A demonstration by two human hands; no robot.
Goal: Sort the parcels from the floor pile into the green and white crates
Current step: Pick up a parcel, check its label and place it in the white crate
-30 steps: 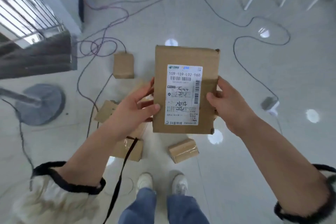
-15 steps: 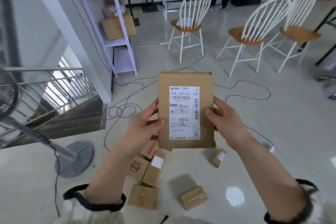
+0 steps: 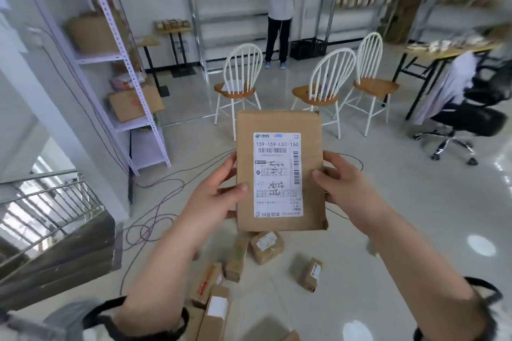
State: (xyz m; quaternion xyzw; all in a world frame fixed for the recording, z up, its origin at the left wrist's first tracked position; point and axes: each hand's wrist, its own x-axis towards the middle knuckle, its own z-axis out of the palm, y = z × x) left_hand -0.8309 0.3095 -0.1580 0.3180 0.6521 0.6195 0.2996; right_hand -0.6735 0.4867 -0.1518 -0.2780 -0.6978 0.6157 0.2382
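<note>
Fingers (image 3: 238, 188) of both hands are curled round the long edges of the flat brown cardboard parcel w/ white shipping label (image 3: 279, 171). The left hand (image 3: 216, 199) has its thumb on the front face and the rest behind; the right hand (image 3: 343, 185) does the same on the opp. edge. The parcel is upright in the air in front of the person, label to the camera, above the floor pile of small brown taped parcels (image 3: 266, 248).

Risks, as I judge them:
- Grip is edge-only. If one hand lets go to reach or point, the parcel could pivot and drop onto the pile.
- Neither the green nor the white crate is in view, so a misread label or handwritten mark probably means the wrong crate.
- Loose parcels lie right by the feet and thin dark cables (image 3: 155, 219) loop across the glossy pale floor (image 3: 415, 216). Stepping off w/ eyes on the label could mean a trip or a kicked box.
- A stair opening w/ metal railing (image 3: 50, 196) lies to the left, so that's a bad way to back up.
</note>
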